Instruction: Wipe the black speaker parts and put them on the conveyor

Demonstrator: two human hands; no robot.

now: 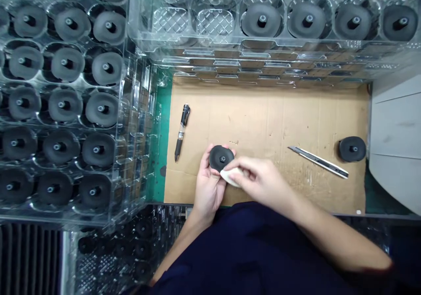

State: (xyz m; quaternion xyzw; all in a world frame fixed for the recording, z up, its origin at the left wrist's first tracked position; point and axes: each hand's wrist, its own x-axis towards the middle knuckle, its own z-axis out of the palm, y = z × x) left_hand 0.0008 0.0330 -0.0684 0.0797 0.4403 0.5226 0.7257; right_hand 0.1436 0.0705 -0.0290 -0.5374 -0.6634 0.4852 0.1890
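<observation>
A round black part with a short central stem [217,155] rests in my left hand [209,185], whose fingers curl around its edge. My right hand [259,174] pinches a white cloth [231,176] and holds it against the lower right rim of that part. The cloth is partly covered by my fingers. Both hands are over the cardboard sheet [250,110], near its front edge. On the right of the cardboard sits another black part of the same kind [352,149]. A utility knife [319,161] lies between it and my right hand.
A black pen [182,132] lies on the cardboard's left side. Stacked clear plastic trays [131,124] with rows of black parts stand at left. More clear trays [263,58] stand along the back, partly filled. A light grey box-like surface [396,141] borders the right side.
</observation>
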